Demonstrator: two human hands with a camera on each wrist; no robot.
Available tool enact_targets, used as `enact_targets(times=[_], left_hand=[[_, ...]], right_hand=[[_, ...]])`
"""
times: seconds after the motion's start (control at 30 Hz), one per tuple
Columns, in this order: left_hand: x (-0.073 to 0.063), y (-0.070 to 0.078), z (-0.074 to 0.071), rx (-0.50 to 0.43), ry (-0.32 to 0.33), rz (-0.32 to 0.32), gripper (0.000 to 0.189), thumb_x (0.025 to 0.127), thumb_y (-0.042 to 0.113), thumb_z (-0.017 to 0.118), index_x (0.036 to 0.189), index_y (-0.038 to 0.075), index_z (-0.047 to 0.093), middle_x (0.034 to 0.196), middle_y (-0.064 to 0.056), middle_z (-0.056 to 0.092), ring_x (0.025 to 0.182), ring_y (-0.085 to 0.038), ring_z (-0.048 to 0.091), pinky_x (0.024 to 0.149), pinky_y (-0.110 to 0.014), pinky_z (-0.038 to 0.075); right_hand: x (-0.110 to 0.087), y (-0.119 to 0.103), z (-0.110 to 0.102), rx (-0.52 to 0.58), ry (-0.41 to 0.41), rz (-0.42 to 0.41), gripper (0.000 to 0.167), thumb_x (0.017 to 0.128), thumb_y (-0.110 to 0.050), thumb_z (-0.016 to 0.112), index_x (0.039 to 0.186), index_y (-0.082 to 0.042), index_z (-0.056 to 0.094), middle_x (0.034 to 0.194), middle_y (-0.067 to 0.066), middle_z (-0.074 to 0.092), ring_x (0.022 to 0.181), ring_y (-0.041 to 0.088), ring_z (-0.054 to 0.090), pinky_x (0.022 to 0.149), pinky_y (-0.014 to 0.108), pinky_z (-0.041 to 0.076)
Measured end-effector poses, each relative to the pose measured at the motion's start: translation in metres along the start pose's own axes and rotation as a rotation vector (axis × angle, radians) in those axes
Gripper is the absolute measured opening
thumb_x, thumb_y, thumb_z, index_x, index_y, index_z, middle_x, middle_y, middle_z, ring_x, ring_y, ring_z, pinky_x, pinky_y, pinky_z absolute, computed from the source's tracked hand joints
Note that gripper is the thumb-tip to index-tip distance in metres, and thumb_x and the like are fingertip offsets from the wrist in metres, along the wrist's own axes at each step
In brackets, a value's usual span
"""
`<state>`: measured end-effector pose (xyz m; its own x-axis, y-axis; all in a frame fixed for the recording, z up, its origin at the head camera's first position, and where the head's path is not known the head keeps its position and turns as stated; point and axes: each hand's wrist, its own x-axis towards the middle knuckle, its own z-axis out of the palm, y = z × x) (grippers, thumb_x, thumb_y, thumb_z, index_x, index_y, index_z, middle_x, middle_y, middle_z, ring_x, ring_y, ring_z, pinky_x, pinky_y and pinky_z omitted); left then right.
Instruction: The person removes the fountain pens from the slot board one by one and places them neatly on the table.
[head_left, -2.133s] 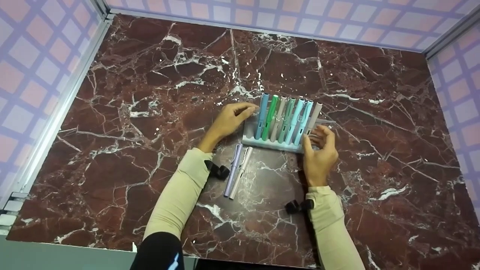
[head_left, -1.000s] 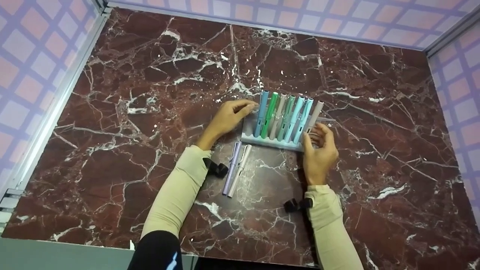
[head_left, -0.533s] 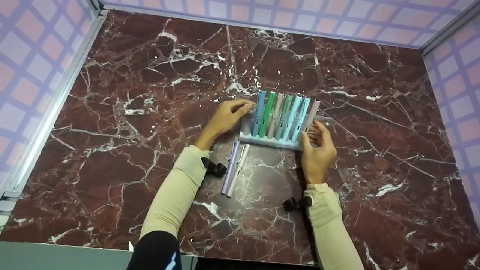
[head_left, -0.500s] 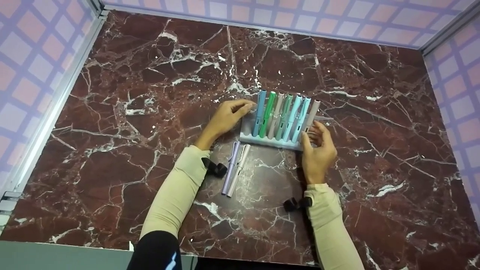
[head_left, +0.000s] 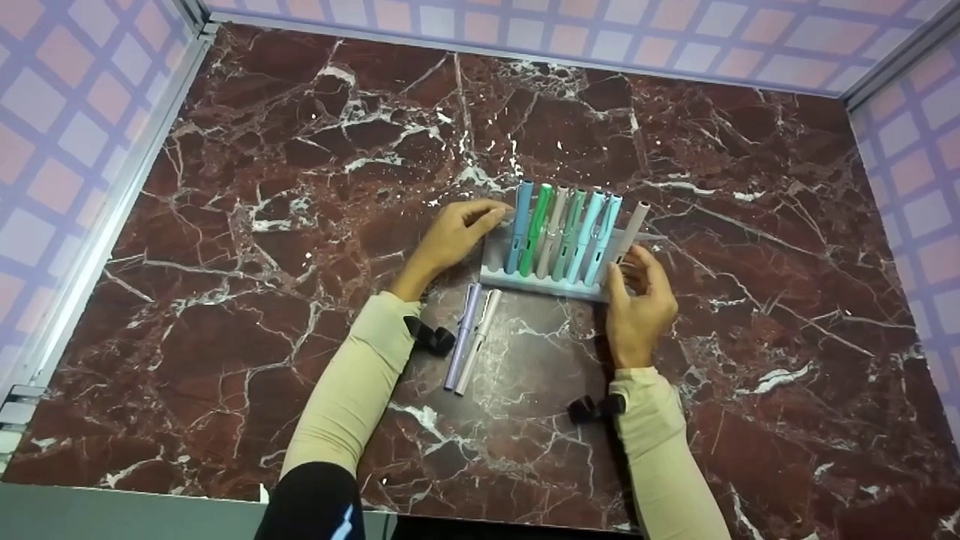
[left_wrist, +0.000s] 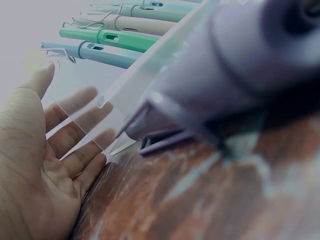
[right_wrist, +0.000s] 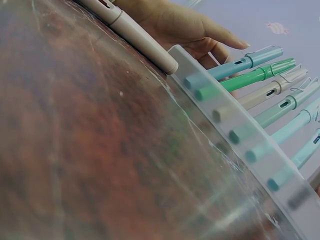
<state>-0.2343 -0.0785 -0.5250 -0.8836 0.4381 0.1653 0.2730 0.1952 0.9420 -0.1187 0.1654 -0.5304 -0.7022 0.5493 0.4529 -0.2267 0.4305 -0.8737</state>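
The right grip (head_left: pixel 641 315) is narrow, pinching the brownish pen (head_left: pixel 637 221) low down at its end of the clear stand (head_left: pixel 540 285); that pen leans away from the light blue pen (head_left: pixel 602 244) beside it. The left grip (head_left: pixel 454 236) is loosely spread around the opposite edge; how firmly it touches, I can't tell. Released poorly seated, the pen could tip out, and a sideways push might skid the stand across the counter (head_left: pixel 262 300). Below the left grip, a careless wrist could roll the purple pen (head_left: pixel 463 337).
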Motion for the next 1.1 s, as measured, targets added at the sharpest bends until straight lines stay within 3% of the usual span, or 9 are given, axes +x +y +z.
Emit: enact_targets(times=[0.43, 0.6, 0.8, 1.1], left_hand=[[-0.001, 0.001, -0.002, 0.005, 0.002, -0.008, 0.031, 0.103, 0.025, 0.056, 0.121, 0.004, 0.070, 0.116, -0.013, 0.073, 0.104, -0.023, 0.067, 0.097, -0.034, 0.051], [-0.001, -0.001, -0.001, 0.030, 0.004, -0.016, 0.031, 0.104, 0.027, 0.055, 0.122, 0.006, 0.070, 0.117, -0.011, 0.073, 0.105, -0.020, 0.067, 0.097, -0.032, 0.051], [-0.001, -0.001, 0.000, -0.006, 0.003, -0.004, 0.030, 0.104, 0.023, 0.056, 0.121, 0.003, 0.070, 0.117, -0.014, 0.073, 0.107, -0.025, 0.068, 0.098, -0.033, 0.051], [-0.001, 0.000, -0.001, 0.048, -0.004, -0.023, 0.032, 0.104, 0.028, 0.055, 0.123, 0.007, 0.070, 0.119, -0.010, 0.072, 0.107, -0.019, 0.067, 0.099, -0.031, 0.051]], right_hand=[[0.002, -0.002, 0.002, 0.022, 0.020, 0.009, 0.030, 0.083, 0.005, 0.076, 0.112, 0.005, 0.070, 0.099, 0.018, 0.074, 0.076, 0.008, 0.066, 0.071, 0.021, 0.057], [0.003, -0.013, 0.000, 0.034, 0.047, 0.015, 0.030, 0.082, 0.012, 0.072, 0.112, 0.011, 0.067, 0.099, 0.025, 0.072, 0.079, 0.010, 0.066, 0.074, 0.022, 0.057], [0.005, -0.028, -0.007, 0.044, 0.056, -0.036, 0.028, 0.081, 0.016, 0.071, 0.109, 0.015, 0.066, 0.096, 0.029, 0.070, 0.078, 0.013, 0.065, 0.072, 0.020, 0.055], [0.013, -0.021, -0.015, 0.041, 0.088, -0.025, 0.026, 0.082, 0.015, 0.071, 0.107, 0.014, 0.067, 0.092, 0.029, 0.070, 0.073, 0.007, 0.064, 0.069, 0.018, 0.055]])
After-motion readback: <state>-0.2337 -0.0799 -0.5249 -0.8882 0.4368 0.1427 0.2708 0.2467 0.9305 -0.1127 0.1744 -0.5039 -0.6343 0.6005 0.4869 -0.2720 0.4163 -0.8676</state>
